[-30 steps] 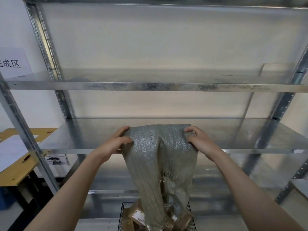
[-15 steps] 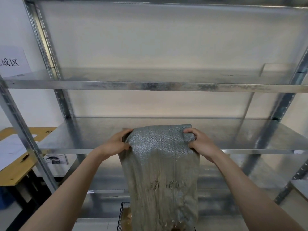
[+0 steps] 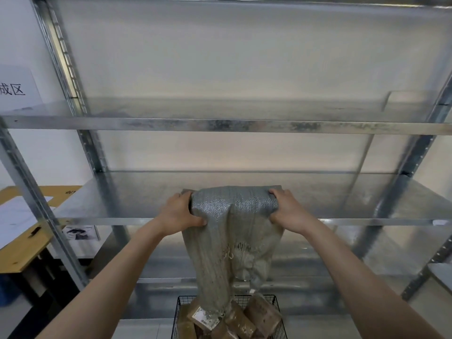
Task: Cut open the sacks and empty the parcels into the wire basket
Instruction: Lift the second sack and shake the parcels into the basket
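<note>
Head view: left hand (image 3: 179,214) and right hand (image 3: 289,211) curl their fingers round the upturned sack (image 3: 227,241) at its top corners. Below the fingers, parcels (image 3: 261,311) lie in the wire basket (image 3: 186,300). Best shaken straight down; the sack is possibly already empty.

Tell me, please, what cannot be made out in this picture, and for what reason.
1. Wire basket: head view, lower part cut off by the bottom edge.
2. Sack: head view, its woven cloth hides whether anything remains inside.
3. Parcels: head view, labels too small and blurred to read.
4. Wall sign: head view, text cut off by the left edge.
5. Left hand and right hand: head view, some fingers hidden behind the sack.
</note>
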